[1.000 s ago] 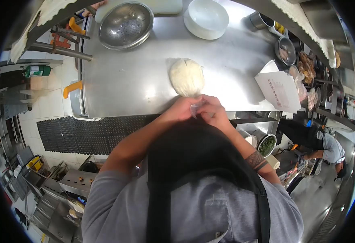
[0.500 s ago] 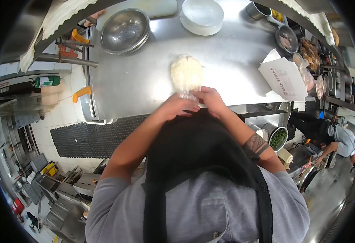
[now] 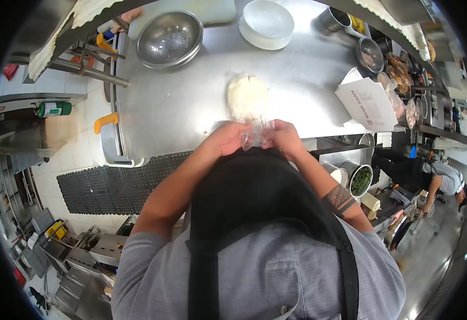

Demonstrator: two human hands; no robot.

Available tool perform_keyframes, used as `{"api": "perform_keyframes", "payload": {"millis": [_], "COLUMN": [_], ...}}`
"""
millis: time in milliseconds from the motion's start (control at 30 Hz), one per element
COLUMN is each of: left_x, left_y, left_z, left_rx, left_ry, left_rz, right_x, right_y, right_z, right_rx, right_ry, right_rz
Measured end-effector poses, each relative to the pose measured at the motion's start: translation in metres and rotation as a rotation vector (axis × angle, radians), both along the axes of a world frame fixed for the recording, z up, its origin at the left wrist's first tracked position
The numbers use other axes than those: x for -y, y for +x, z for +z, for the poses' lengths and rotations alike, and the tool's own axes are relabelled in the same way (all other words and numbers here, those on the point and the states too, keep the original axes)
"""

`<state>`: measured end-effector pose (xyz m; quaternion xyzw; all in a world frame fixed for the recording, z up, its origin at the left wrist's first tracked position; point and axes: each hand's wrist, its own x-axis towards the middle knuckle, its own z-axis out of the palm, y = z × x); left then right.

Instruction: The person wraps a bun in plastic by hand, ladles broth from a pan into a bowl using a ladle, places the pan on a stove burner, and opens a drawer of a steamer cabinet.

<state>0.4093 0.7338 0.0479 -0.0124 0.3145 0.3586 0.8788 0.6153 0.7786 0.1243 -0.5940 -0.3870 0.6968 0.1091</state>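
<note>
A clear plastic bag (image 3: 248,96) of pale, dough-like stuff lies on the steel table, its full end pointing away from me. The bag's gathered mouth sits near the table's front edge, between my hands. My left hand (image 3: 229,137) pinches the left side of this loose plastic with its fingers closed. On the other side, my right hand (image 3: 283,137) is also closed on the plastic, thumb and fingers together. Some fingertips are hidden behind the crumpled film.
Steel bowls (image 3: 170,40) and white bowls (image 3: 267,24) stand at the back of the table (image 3: 159,114). A printed white paper bag (image 3: 365,102) lies to the right. Below it, a pot of green herbs (image 3: 360,180) sits on a shelf. A co-worker (image 3: 430,173) bends over at far right.
My hands have moved a little apart on the bag's mouth, and more crumpled plastic shows between them. The whole view has shifted slightly.
</note>
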Motion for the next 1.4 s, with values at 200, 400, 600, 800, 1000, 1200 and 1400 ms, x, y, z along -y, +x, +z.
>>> {"api": "perform_keyframes", "payload": {"millis": [200,400,600,800,1000,1200,1400], "left_x": [-0.009,-0.001,0.01,0.013,0.05,0.05,0.041], "left_y": [-0.001,-0.01,-0.044,-0.029,-0.043,-0.018,0.044], "left_z": [0.017,0.011,0.056,0.039,0.041,0.082,0.082], "left_rx": [-0.219,-0.277,-0.422,-0.623,-1.482,-1.673,-1.754], "left_ry": [0.082,0.19,0.017,0.194,0.784,1.131,0.657], "left_rz": [-0.161,-0.291,-0.346,-0.37,-0.235,-0.201,-0.028], "right_x": [0.012,0.035,0.052,0.056,0.045,0.027,0.0], "right_y": [0.009,0.005,0.013,0.024,0.039,0.047,0.032], "right_z": [-0.023,-0.002,-0.002,-0.006,0.003,0.005,0.012], "right_rx": [0.142,0.31,0.06,-0.038,0.019,-0.037,0.137], "right_ry": [0.183,0.397,0.218,0.124,0.248,0.389,0.832], "right_rz": [0.229,0.16,-0.181,-0.222,-0.236,-0.24,0.568]}}
